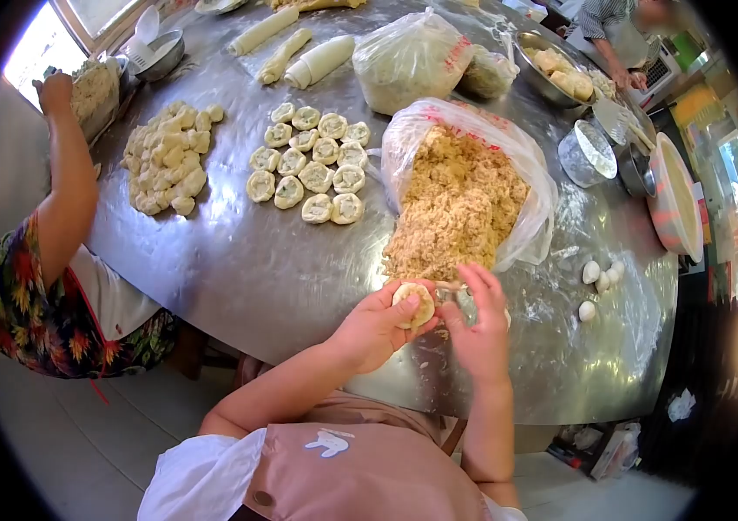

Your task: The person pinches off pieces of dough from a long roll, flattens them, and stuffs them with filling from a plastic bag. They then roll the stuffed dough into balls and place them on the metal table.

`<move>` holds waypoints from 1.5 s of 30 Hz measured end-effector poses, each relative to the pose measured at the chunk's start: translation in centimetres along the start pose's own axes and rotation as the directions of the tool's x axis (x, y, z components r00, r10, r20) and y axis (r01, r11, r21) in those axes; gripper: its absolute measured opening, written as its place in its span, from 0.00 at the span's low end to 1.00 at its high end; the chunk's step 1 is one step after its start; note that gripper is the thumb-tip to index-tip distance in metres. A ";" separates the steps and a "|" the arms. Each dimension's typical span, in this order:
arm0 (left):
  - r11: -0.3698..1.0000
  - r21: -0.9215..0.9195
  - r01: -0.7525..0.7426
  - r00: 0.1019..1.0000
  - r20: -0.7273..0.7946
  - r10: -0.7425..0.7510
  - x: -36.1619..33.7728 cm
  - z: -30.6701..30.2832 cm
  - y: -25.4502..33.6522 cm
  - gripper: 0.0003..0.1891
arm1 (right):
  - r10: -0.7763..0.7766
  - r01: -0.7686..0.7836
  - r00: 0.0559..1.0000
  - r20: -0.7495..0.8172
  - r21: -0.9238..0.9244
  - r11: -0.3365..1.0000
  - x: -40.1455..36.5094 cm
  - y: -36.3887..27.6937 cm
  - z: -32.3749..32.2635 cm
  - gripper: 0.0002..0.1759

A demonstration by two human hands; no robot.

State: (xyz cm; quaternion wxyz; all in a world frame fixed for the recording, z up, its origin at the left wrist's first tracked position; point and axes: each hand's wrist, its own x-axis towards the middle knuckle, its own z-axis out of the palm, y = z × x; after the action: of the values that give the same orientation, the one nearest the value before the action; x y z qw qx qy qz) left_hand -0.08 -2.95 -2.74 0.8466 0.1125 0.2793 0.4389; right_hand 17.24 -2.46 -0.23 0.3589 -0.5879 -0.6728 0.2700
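Observation:
My left hand holds a round, flattened piece of dough, with the thumb resting on its face. Just to the right, my right hand is raised with its fingers apart, and a thin light-coloured stick lies near its fingertips. Beyond both hands, crumbly brown filling spills from an open plastic bag onto the metal table. Rows of round filled dough pieces sit left of the bag. Farther left is a heap of small dough lumps.
A co-worker's arm reaches over the left edge. Dough rolls, a tied bag and a bowl of dough stand at the back. Bowls line the right edge, near small white balls. Another person works at the far right.

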 end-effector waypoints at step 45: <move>0.986 0.141 -0.085 0.988 0.143 0.064 0.2 -0.3 -2.1 0.23 | -0.387 0.393 0.863 -0.325 -0.051 0.918 -2.1 -0.8 3.7 0.13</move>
State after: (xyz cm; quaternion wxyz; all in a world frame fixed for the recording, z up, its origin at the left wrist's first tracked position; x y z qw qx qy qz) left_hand 1.30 -4.07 -3.96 0.8362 0.2151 0.2471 0.4398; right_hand 13.92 -4.43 -2.10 0.5181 -0.4734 -0.7059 0.0956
